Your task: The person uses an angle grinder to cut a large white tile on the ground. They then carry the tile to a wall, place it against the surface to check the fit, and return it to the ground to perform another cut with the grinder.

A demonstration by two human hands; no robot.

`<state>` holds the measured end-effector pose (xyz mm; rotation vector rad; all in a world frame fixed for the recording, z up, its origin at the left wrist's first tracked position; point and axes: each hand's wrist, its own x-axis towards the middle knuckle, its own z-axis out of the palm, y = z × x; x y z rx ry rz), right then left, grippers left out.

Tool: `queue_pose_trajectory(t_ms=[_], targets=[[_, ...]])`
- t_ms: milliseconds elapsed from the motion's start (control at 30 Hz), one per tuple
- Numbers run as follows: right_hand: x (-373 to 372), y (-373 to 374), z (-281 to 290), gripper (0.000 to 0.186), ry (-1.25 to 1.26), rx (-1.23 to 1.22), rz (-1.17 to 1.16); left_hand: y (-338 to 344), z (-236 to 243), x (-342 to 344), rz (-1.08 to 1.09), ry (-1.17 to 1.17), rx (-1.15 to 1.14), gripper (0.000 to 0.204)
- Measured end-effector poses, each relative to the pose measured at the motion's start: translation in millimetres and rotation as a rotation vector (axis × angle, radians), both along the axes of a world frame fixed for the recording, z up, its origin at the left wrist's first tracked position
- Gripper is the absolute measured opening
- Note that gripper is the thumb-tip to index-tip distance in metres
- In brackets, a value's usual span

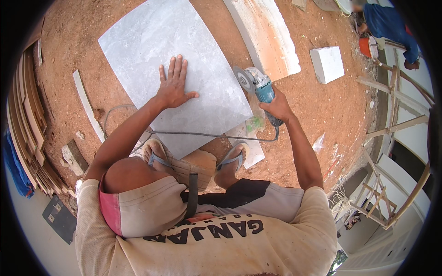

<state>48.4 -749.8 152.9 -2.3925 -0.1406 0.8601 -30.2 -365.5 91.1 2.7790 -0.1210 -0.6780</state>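
A large grey marbled tile (147, 41) lies in front of me on the reddish earth. My left hand (173, 89) rests flat on it, fingers spread and pointing away from me. Beside the tile's right edge, my right hand (278, 106) is wrapped round the teal body of an angle grinder (264, 92). Its round disc (243, 79) stands on edge at the tile's right side; whether it touches the tile I cannot tell. From the grinder's rear a dark cable (202, 134) runs left across the tile's near part.
A long pale slab (264, 39) lies beyond the grinder, with a white block (328, 64) to its right. Left are a narrow tile strip (88, 106) and stacked boards (30, 115). Another person (386, 23) bends near an orange bucket (368, 47) and wooden framing (393, 94) at far right.
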Motion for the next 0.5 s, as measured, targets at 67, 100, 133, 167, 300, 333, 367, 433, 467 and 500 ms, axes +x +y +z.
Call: queue_pose_trajectory(t_ms=[67,100,133,167,300,333,367,433,467,500], targets=[[1.0,1.1,-1.1,0.086,0.007,-0.015,0.003,0.4,-2.2,-0.7,0.004,-0.004,-0.001,0.125],[1.1,1.6,-0.2,0.086,0.008,-0.023,0.003,-0.6,0.5,0.3,0.007,0.016,0.006,0.124],[1.6,1.8,1.0,0.086,0.011,-0.021,0.004,-1.6,3.7,1.8,0.009,0.037,0.012,0.124],[2.3,2.0,2.6,0.085,0.014,-0.019,0.006,-2.4,6.0,2.7,0.012,0.058,0.019,0.124],[5.1,2.9,4.5,0.084,0.037,-0.023,0.011,-2.3,4.5,2.2,0.015,0.053,0.019,0.124],[4.3,2.4,3.3,0.084,0.036,-0.014,0.003,-2.5,5.2,2.2,0.014,0.052,0.018,0.124],[2.9,1.8,1.1,0.084,0.034,-0.006,-0.005,-3.0,5.7,2.5,0.013,0.052,0.017,0.124],[3.2,3.1,-0.2,0.084,0.031,0.001,-0.005,-0.4,-0.5,-0.4,0.003,0.000,0.000,0.124],[4.0,3.5,-0.1,0.085,0.029,-0.003,-0.001,0.7,-3.6,-1.5,-0.003,-0.026,-0.008,0.124],[3.8,3.3,0.0,0.085,0.028,-0.010,0.001,0.2,-2.7,-1.1,-0.001,-0.021,-0.010,0.124]])
